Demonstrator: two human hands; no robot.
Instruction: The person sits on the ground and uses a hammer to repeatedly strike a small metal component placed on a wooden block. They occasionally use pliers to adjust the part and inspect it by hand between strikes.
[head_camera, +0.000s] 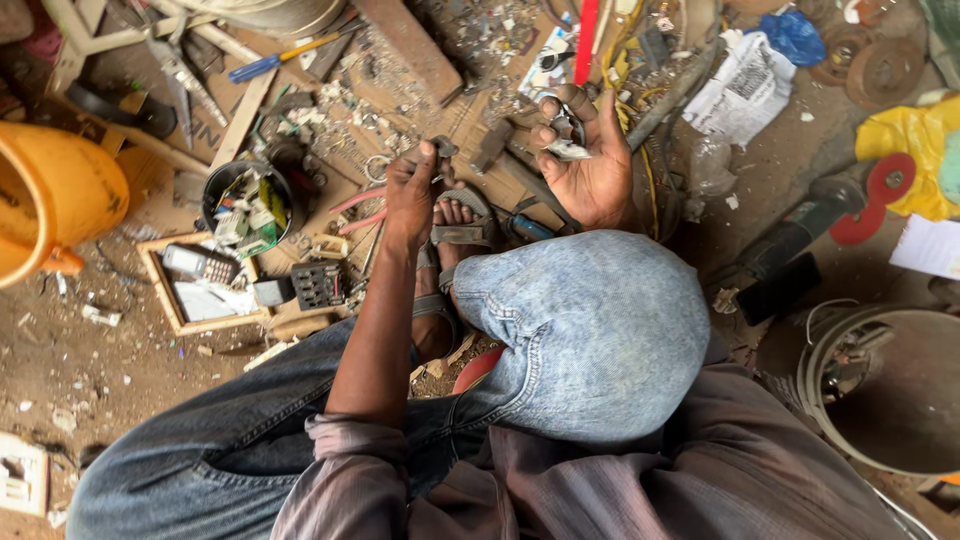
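I sit on the ground with my jeans-clad knee (590, 330) raised in front of me. My left hand (410, 192) reaches forward over my sandalled foot (452, 232) and pinches a small dark metal piece (443, 148) at its fingertips. My right hand (592, 165) is turned palm up beyond the knee, its fingers curled around a few small metal parts (565, 135). The two hands are a short way apart above a board strewn with metal scraps (380, 120).
A black bowl of scrap (245, 205) and a wooden tray with a handset (200, 280) lie left of my foot. An orange bucket (50, 195) stands far left. An angle grinder with a red disc (830, 215) and a metal bucket (890, 385) are at right. A blue-handled screwdriver (280, 58) lies at the back.
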